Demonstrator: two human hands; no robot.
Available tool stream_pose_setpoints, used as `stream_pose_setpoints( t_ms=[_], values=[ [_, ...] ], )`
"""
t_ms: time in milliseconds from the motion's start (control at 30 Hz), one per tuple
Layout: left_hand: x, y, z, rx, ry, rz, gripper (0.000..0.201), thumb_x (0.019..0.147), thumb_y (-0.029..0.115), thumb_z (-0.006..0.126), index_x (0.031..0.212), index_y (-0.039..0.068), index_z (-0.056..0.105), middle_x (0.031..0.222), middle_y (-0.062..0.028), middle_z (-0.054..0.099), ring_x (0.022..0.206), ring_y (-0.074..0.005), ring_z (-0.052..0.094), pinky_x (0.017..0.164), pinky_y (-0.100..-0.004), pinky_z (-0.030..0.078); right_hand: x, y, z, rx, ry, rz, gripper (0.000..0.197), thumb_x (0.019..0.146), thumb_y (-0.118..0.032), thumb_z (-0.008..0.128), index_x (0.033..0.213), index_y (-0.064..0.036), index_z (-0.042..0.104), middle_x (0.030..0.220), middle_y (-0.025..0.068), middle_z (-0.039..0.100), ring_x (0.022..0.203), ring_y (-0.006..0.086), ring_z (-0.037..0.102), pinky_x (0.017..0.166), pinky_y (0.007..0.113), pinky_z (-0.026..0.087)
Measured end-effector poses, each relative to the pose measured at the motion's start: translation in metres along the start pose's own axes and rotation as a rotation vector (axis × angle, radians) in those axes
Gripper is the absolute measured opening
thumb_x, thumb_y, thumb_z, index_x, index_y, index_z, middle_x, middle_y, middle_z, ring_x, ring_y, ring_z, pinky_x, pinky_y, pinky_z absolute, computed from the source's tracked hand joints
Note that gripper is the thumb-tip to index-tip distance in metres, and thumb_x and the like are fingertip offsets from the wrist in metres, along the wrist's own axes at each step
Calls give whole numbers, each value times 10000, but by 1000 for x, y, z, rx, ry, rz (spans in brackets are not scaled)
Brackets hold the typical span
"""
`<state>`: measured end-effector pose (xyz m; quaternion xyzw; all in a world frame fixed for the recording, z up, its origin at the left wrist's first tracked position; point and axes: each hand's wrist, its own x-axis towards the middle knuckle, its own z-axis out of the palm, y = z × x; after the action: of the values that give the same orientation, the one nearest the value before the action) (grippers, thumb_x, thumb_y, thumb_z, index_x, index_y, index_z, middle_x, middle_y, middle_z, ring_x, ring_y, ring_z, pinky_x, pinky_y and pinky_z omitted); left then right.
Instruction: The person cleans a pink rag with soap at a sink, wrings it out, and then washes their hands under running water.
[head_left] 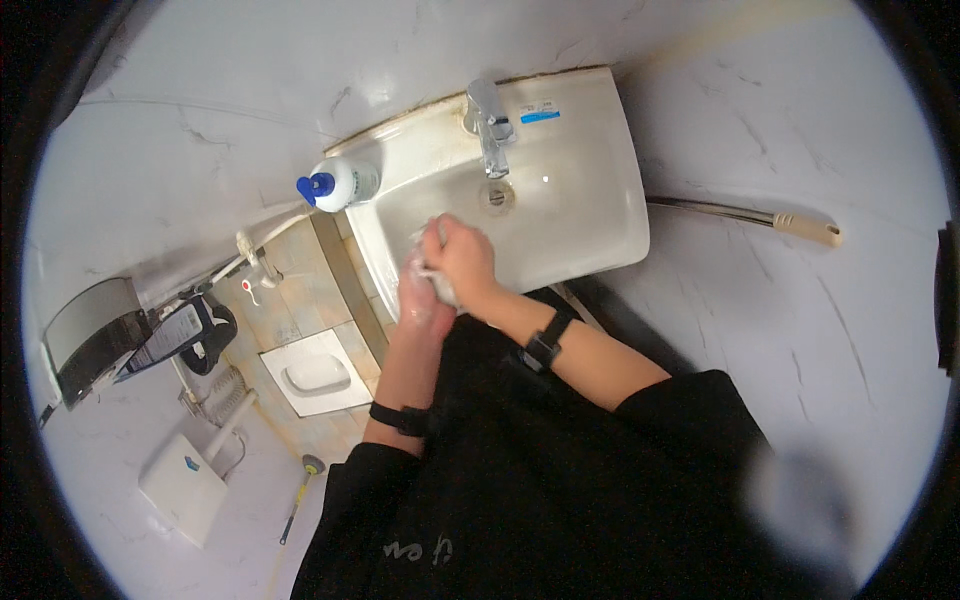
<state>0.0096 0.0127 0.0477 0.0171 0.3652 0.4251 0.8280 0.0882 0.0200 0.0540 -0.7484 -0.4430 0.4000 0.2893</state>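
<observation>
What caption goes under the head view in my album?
Left hand and right hand meet over the sink, with what looks like suds, near a bottle.

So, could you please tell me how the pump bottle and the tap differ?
The pump bottle is white and blue; the tap is shiny silver. The bottle stands at the left corner of the sink; the tap, nearer the middle. The bottle's nozzle points away from the basin; the tap's spout reaches over it. Both are along the sink's back edge.

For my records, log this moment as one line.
left hand: soapy-looking; right hand: against left; sink: below hands; pump bottle: sink's left corner
</observation>
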Motion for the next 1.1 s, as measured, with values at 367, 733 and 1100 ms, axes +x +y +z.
stream_pose_setpoints(
  t_ms=[367,733,1100],
  values=[
    [24,18,-76,-190,-37,-53,518,954,274,331,1384,-14,327,1366,-175,458,1236,-343,449,1057,-474,372,-16,-21,-11,574,-93,102,360,932,-317,509,923,37,576,794,250,639,773,420,627,703,459,480],
    [-16,-10,12,-22,230,-47,571,961,402,310,1383,20,345,1369,-163,446,1258,-325,435,1067,-466,327,3,2,-3,-70,-74,109,298,880,-317,540,898,-27,608,822,252,635,806,457,609,721,513,491],
    [0,10,-10,-195,-241,106,551,970,315,361,1420,2,299,1483,-156,318,1385,-304,272,1136,-431,217,-31,-17,3,30,32,-321,220,861,-258,545,878,-50,616,741,226,627,667,427,612,619,505,503]
  ],
)
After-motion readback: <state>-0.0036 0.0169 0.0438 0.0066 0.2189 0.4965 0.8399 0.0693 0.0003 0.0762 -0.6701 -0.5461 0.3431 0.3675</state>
